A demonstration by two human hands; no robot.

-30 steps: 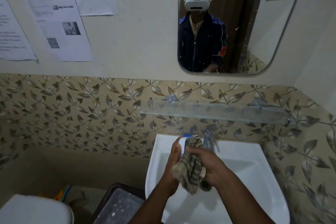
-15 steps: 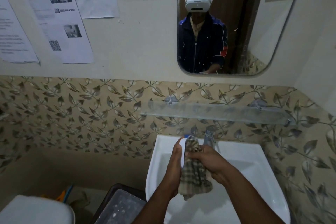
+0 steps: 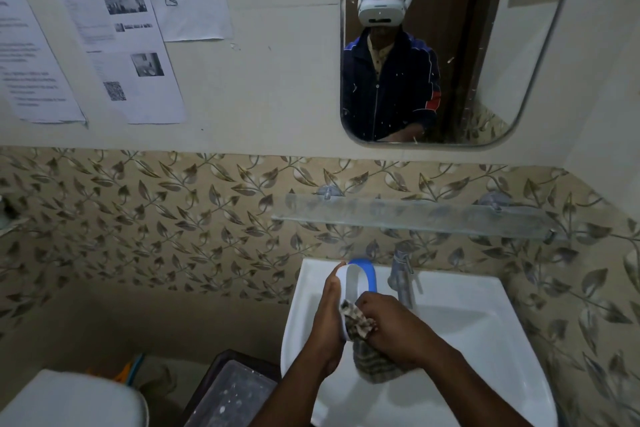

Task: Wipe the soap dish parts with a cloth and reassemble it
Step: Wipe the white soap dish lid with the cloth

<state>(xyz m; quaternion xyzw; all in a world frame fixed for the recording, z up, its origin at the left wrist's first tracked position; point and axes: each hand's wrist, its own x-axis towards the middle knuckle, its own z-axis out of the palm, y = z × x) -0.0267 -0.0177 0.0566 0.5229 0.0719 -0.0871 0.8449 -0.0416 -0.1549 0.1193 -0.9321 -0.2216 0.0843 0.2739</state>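
While we wipe over the sink (image 3: 485, 322), our left hand (image 3: 327, 319) grips the dish (image 3: 353, 282) edge-on at 6 o'clock; our right hand (image 3: 388, 322) bunches the cloth (image 3: 358, 322) against it. Plastic looks light, stiff, probably slippery: hold by the rim.

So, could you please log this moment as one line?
left hand: holds soap dish | right hand: wipes it with cloth | over sink
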